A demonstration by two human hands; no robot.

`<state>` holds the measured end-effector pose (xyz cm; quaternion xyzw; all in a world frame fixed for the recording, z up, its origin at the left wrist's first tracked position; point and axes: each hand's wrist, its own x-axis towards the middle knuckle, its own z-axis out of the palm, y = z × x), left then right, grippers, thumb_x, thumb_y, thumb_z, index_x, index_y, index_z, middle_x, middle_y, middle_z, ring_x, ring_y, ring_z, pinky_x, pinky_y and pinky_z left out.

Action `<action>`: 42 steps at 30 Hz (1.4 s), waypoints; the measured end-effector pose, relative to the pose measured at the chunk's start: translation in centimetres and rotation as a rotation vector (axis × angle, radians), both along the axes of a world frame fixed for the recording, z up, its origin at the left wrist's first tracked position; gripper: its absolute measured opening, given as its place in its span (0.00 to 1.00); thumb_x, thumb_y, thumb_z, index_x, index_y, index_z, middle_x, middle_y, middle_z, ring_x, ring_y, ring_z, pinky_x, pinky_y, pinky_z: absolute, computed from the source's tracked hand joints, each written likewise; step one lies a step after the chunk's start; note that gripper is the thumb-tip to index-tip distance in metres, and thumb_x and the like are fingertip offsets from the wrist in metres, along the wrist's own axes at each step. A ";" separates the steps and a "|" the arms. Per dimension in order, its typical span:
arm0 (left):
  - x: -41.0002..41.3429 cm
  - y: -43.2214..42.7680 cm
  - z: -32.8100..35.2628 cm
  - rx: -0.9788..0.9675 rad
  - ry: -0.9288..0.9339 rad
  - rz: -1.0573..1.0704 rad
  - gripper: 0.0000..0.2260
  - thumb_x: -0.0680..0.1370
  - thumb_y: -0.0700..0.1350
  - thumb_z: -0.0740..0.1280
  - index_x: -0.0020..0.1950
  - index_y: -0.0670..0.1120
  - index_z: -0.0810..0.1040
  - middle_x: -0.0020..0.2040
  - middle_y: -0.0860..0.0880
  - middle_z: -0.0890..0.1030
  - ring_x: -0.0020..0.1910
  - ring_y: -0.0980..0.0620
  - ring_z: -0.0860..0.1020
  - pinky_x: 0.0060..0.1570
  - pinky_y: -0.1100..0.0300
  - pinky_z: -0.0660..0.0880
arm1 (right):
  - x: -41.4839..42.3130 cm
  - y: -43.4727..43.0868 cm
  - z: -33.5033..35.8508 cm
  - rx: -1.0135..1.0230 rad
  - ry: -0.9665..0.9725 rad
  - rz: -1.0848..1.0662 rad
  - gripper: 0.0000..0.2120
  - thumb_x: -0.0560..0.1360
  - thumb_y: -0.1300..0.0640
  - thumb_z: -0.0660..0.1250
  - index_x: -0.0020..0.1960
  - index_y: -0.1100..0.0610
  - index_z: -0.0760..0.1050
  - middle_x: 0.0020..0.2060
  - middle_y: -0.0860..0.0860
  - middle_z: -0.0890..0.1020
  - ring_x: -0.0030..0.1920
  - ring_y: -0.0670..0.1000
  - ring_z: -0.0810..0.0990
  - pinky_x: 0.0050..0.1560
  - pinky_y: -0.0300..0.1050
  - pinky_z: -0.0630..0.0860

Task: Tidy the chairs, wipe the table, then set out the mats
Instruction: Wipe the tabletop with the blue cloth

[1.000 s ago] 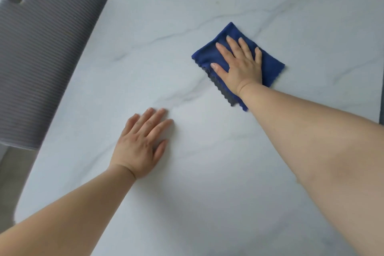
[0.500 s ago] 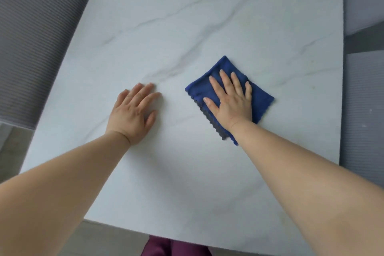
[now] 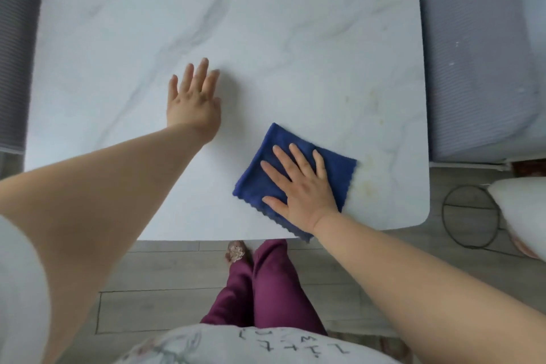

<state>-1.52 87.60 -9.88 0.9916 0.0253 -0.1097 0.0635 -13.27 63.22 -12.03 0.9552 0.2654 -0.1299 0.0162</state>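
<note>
I have my right hand (image 3: pixel 298 186) flat, fingers straight and spread, on the folded blue cloth (image 3: pixel 336 174). The cloth lies by the tabletop's (image 3: pixel 266 38) near edge, toward the right corner, with one corner hanging over. My left hand (image 3: pixel 192 100) presses flat on the bare top near the middle. I judge the cloth light, soft and limp. Palm pressure at its centre should slide it without bunching, and I'd pinch the overhanging corner to lift it.

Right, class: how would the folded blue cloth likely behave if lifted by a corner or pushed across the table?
Probably floppy: the folded blue cloth is thin fabric with a wavy hem. Likely light, sliding easily under the flat right hand on the smooth white marble-look table.
</note>
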 end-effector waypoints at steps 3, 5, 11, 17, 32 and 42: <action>0.0 -2.9 0.1 -0.051 0.014 -0.061 0.24 0.82 0.51 0.48 0.78 0.51 0.50 0.79 0.53 0.44 0.78 0.50 0.43 0.75 0.49 0.40 | -2.4 -1.9 -0.2 0.043 0.038 0.203 0.31 0.76 0.33 0.50 0.76 0.41 0.55 0.78 0.49 0.56 0.77 0.57 0.52 0.72 0.66 0.45; 0.4 -4.3 -0.2 -0.073 0.023 -0.100 0.24 0.82 0.53 0.48 0.78 0.52 0.51 0.79 0.53 0.45 0.78 0.50 0.43 0.75 0.49 0.41 | -2.9 -3.6 -0.4 0.076 0.064 0.364 0.30 0.76 0.33 0.51 0.76 0.39 0.55 0.78 0.47 0.55 0.77 0.55 0.51 0.73 0.65 0.43; 4.1 -6.4 -1.2 -0.100 0.009 -0.113 0.23 0.82 0.53 0.49 0.77 0.51 0.53 0.79 0.52 0.47 0.78 0.49 0.45 0.75 0.48 0.42 | 5.5 -7.1 -0.8 0.177 0.033 0.450 0.27 0.75 0.35 0.56 0.73 0.38 0.61 0.75 0.44 0.62 0.76 0.53 0.55 0.73 0.62 0.46; 6.0 -7.3 -2.5 -0.089 -0.051 -0.023 0.24 0.80 0.54 0.50 0.75 0.51 0.60 0.79 0.51 0.55 0.78 0.48 0.51 0.74 0.50 0.46 | 19.5 -8.2 -0.4 0.096 -0.030 0.317 0.28 0.76 0.34 0.52 0.73 0.40 0.62 0.76 0.46 0.62 0.76 0.55 0.58 0.73 0.63 0.48; 6.4 -7.5 -2.3 -0.056 -0.072 -0.029 0.24 0.78 0.55 0.54 0.73 0.49 0.67 0.76 0.49 0.63 0.75 0.44 0.60 0.73 0.45 0.54 | 43.1 -6.9 0.3 -0.001 -0.049 0.129 0.29 0.77 0.32 0.42 0.77 0.37 0.47 0.78 0.42 0.47 0.78 0.51 0.44 0.75 0.59 0.42; 6.4 -7.6 -2.5 -0.046 -0.101 -0.018 0.24 0.78 0.56 0.53 0.73 0.49 0.66 0.76 0.49 0.63 0.75 0.45 0.60 0.73 0.46 0.54 | 40.0 -7.8 -0.4 0.088 -0.086 -0.303 0.30 0.77 0.33 0.43 0.77 0.39 0.48 0.78 0.43 0.49 0.78 0.52 0.45 0.74 0.61 0.44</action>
